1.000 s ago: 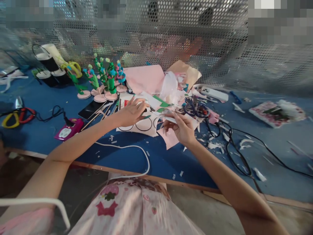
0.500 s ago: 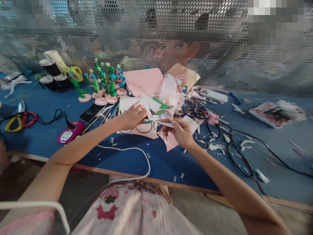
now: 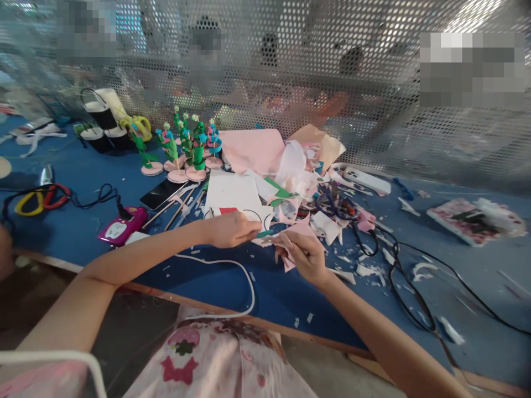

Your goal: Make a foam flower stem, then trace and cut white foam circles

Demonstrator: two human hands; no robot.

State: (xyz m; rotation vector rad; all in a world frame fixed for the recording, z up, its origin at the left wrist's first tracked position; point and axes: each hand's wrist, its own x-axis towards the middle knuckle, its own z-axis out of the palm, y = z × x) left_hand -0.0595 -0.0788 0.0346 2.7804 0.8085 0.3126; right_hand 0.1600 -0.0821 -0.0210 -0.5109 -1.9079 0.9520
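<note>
My left hand (image 3: 232,228) is closed above the near edge of a white sheet (image 3: 230,190), its fingers pressed together. A narrow teal piece (image 3: 264,234) sticks out from its fingertips toward my right hand; its kind is unclear. My right hand (image 3: 305,254) is closed in a pinch just to the right, thumb and forefinger on a thin pale paper strip (image 3: 272,239), mostly hidden by the fingers. Pink paper (image 3: 302,228) lies behind and below that hand. Under my left hand, paper with black curved lines and a red patch (image 3: 227,210) shows.
Green and blue paper-wrapped sticks on pink discs (image 3: 196,174) stand behind, near a dark phone (image 3: 164,193). Pliers (image 3: 43,199) and a magenta device (image 3: 123,225) lie left. Scissors (image 3: 338,202), scraps and black cables (image 3: 394,271) lie right. A perforated metal screen (image 3: 265,77) rises behind.
Both hands have come down nearer the table's front edge. The white strip stretched between them no longer shows there, and more of the white sheet is uncovered. The view has shifted slightly.
</note>
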